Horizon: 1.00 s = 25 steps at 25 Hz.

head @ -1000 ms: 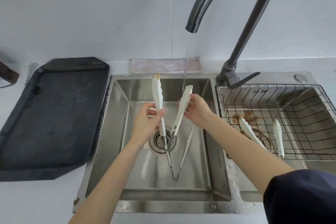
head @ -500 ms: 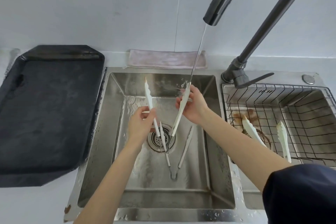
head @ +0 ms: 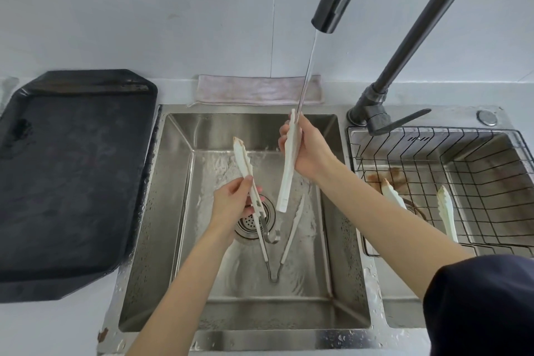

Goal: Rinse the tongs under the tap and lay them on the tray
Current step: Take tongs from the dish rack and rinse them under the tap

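Observation:
I hold one pair of white-tipped tongs [head: 286,170] spread in a V over the steel sink [head: 173,211]. My left hand [head: 231,205] grips its left arm, whose stained tip points up. My right hand [head: 309,150] grips the right arm, whose tip is in the thin stream of water from the dark tap [head: 328,17]. The metal hinge hangs just above the drain. The black tray [head: 72,170] lies on the counter left of the sink with nothing on it.
A second pair of tongs [head: 291,228] lies on the wet sink floor beside the drain [head: 251,225]. A third pair [head: 446,211] leans in the wire basket [head: 476,170] over the right basin. A folded cloth [head: 257,89] lies behind the sink.
My right hand has lifted its arm of the tongs higher into the stream. My left hand has dropped lower, and the tongs are spread wider.

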{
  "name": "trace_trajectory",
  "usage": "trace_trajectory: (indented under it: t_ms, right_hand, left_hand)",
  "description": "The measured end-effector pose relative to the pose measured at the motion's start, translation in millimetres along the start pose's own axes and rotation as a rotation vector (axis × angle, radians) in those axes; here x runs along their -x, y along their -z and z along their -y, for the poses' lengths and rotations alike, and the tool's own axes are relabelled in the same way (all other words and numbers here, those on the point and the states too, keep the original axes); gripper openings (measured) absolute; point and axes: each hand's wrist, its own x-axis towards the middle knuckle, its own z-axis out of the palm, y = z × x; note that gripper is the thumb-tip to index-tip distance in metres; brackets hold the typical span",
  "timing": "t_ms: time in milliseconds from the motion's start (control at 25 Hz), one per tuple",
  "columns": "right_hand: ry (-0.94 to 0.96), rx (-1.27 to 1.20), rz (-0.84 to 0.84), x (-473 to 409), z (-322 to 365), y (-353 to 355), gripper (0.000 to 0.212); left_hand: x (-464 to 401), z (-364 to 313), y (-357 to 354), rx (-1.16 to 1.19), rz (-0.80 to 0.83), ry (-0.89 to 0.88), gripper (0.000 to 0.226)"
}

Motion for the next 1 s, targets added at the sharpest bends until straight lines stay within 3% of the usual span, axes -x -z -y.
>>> trace_trajectory:
  t_ms: [160, 400, 520, 720, 1000]
  right_hand:
    - [0.050, 0.190, 0.034, 3.4, 6.5, 5.1, 0.007]
    - [0.220, 0.280, -0.202, 0.4, 1.6, -2.1, 0.025]
    - [0.234, 0.271, -0.240, -0.9, 0.6, -0.6, 0.028]
    - [0.180, 0.158, -0.072, 4.7, 9.5, 4.4, 0.018]
    - [0.089, 0.225, 0.104, 20.7, 11.2, 17.7, 0.029]
  left_hand:
    - [-0.2, 0.7, 0.5, -0.009, -0.010, 0.009, 0.024]
    - [0.5, -3.7, -0.3, 0.005, -0.029, -0.016, 0.018]
    - [0.8, -5.6, -2.2, 0.000, -0.033, -0.016, 0.018]
    - [0.2, -6.8, -5.8, 0.000, -0.017, -0.013, 0.018]
    - [-8.5, -21.0, -37.2, 0.023, 0.076, 0.010, 0.018]
